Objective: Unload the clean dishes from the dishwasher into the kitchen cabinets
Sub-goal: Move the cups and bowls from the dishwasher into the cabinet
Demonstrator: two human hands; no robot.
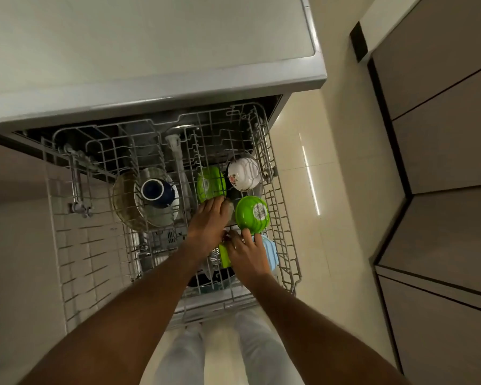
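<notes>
The dishwasher's wire rack [282, 245] is pulled out below me. My left hand [208, 223] reaches between two upturned green bowls, the far one [210, 183] and the near one [252, 214], and its fingers curl round a small greyish cup [230, 211]. Just in front, my right hand [247, 254] lies over a light blue bowl [271, 252] with its fingertips hooked on the bowl's far edge, beside a green dish [224, 257]. A white floral bowl [243, 173] stands at the rack's far right. A dark blue mug [156, 190] sits over plates [128, 201] on the left.
A grey countertop [178, 51] overhangs the dishwasher at the back. Dark pans [206, 276] lie low under my forearms. Cabinet fronts [442, 134] line the right side across a cream tiled floor [317, 176]. The rack's left half [89, 245] holds only wire tines.
</notes>
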